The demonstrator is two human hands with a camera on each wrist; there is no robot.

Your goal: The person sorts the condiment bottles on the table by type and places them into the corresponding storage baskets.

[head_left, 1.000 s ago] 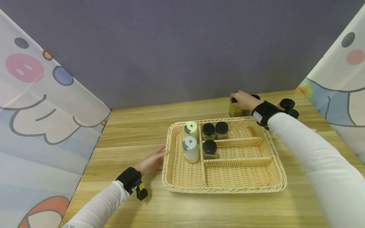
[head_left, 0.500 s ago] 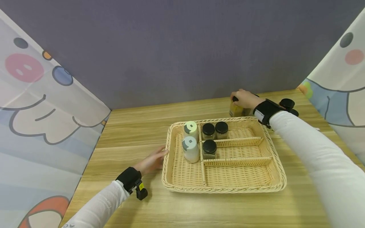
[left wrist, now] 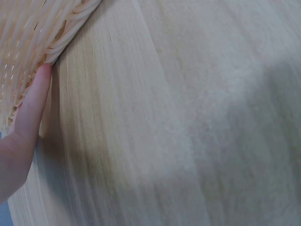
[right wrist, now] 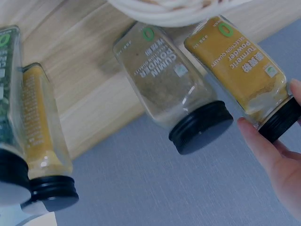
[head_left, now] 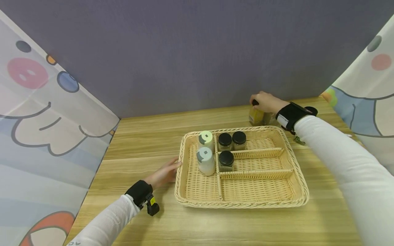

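Observation:
At the back right of the wooden table my right hand (head_left: pixel 267 101) pinches the black lid of a turmeric powder jar (right wrist: pixel 240 66). Its yellow contents show in the right wrist view. Beside that jar stands a cumin powder jar (right wrist: pixel 162 73), untouched by the fingers. On the other side, my left hand (head_left: pixel 164 174) rests against the outer left wall of a wicker basket (head_left: pixel 243 205), a straight finger along the weave in the left wrist view. Two white-capped bottles (head_left: pixel 206 162) stand in the basket's left compartment, and several black-lidded jars (head_left: pixel 226 160) in the divided part.
Another yellow jar (right wrist: pixel 42 127) and a jar with green contents (right wrist: pixel 7 99) stand farther right, largely hidden by my right arm in the head view. A grey wall panel (head_left: pixel 197 61) rises behind the table. Printed curtains (head_left: pixel 34 143) hang at both sides.
My right hand and the turmeric powder jar have shifted slightly up and to the right in the head view. The forearm now covers more of the jars at the right. The left hand stays put.

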